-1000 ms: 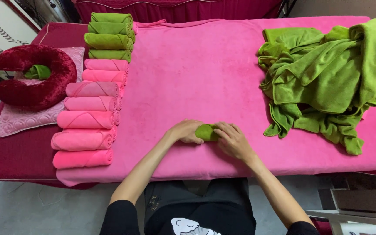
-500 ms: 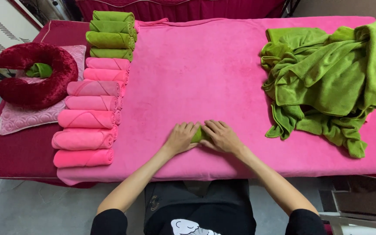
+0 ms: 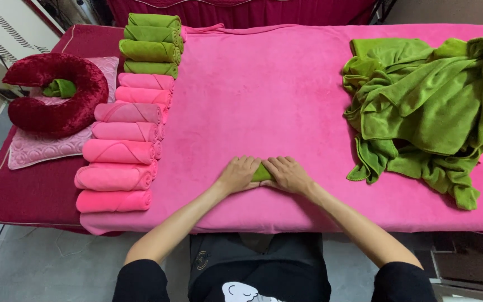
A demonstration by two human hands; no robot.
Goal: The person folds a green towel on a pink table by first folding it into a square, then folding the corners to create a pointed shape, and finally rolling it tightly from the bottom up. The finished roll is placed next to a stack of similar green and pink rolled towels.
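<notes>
Both hands [image 3: 264,174] over apparently rolled green towel [image 3: 262,174]

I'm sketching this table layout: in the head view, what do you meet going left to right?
Dark red U-shaped cushion → column of rolled pink towels → left hand → small green towel → right hand → heap of loose green towels.

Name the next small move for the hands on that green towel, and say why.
Probably lift the small green towel and set it by the green rolls heading the row. Left hand and right hand press it together, nearly hiding it, so it looks fully rolled.
</notes>
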